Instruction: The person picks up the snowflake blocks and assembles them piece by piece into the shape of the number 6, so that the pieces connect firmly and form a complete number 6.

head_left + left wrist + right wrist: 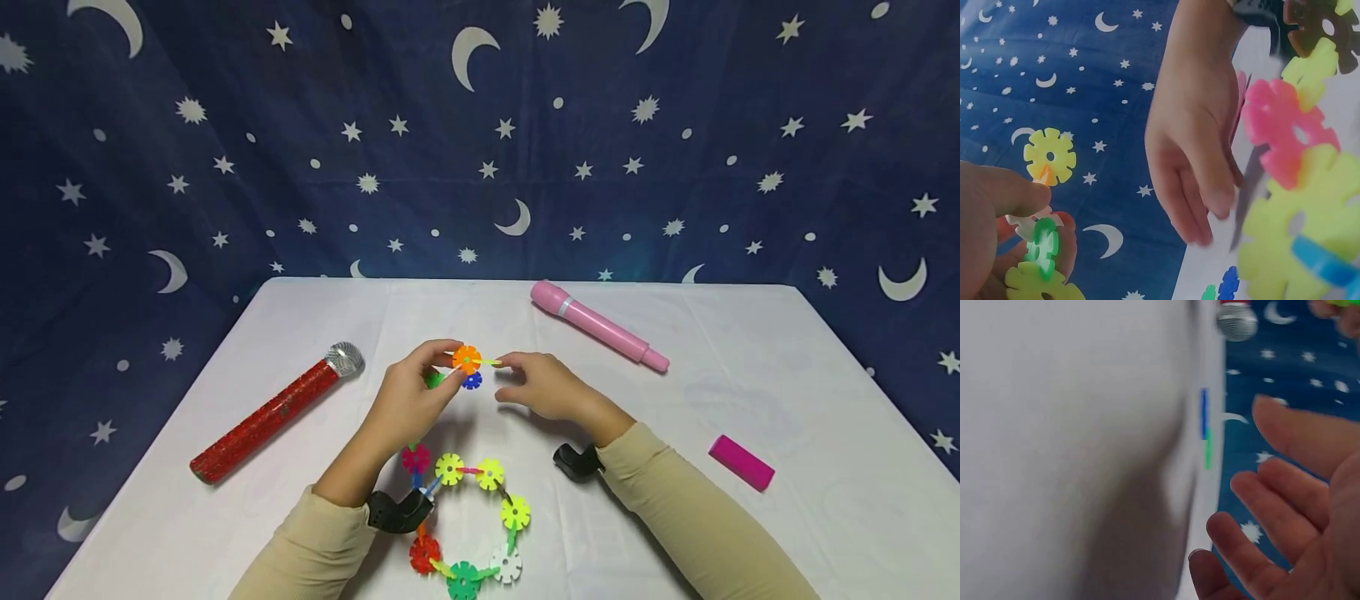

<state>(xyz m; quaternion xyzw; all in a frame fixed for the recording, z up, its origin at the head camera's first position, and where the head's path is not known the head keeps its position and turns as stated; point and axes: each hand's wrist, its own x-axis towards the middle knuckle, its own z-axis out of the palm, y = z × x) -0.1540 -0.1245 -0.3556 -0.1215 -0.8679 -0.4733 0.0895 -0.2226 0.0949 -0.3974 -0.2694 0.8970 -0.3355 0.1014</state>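
Note:
My left hand (420, 392) pinches an orange snowflake-shaped disc (467, 360) between thumb and fingers, above the table. A yellow disc (1050, 156) is slotted into it. White and green discs (1041, 247) show by the fingers in the left wrist view; how they join is partly hidden. My right hand (547, 385) hovers just right of the yellow disc, fingers loosely spread and holding nothing in the right wrist view. A loose blue disc (472, 380) and green disc (435, 379) lie beyond the hands. Partly beneath my left wrist is a looped chain of linked colored discs (515, 512).
A red microphone (270, 421) with a silver head lies at the left. Toward the back right lies a pink microphone-shaped stick (600, 327). A magenta cylinder (742, 462) is on the right of the white table (810, 375). Behind hangs a starry blue cloth (420, 200).

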